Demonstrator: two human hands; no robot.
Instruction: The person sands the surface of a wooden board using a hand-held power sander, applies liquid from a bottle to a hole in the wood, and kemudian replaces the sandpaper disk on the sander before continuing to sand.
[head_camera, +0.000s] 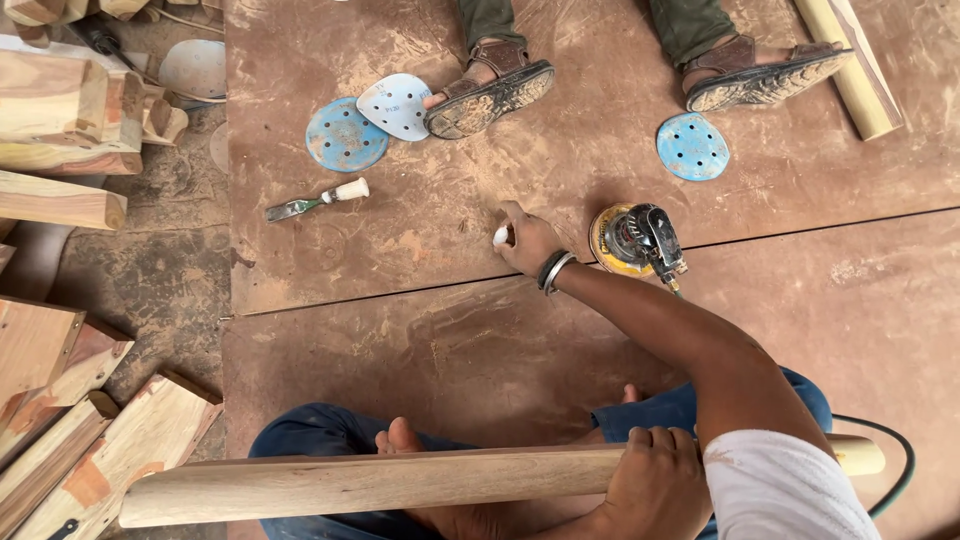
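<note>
Head view: seated on a brown, dusty plywood sheet (420, 330) laid on the floor, legs in blue trousers crossed below. Left hand (655, 490) wrapped around a long rounded wooden piece (380, 485), fingers closed tight on it near its right end, the piece lying level across the lap. Right hand (530, 240) stretched forward to the seam between 2 sheets, fingers pinched on a small white piece (501, 236), perhaps chalk, too small to tell for sure, its tip down at the sheet. Just beside that hand, to its right, a round power sander (638, 240) resting on its yellow pad, cable trailing back. Further off, 3 blue sanding discs (345, 135), a white-handled chisel (315, 200) and another person's sandalled feet (490, 88). Cut timber stacked at the left edge.

Judged from this: fetching or using the white piece, with the wooden piece kept ready in the lap. Next move calls for a firm pinch on so small a thing and a steady left-hand hold, so the long piece does not swing.
</note>
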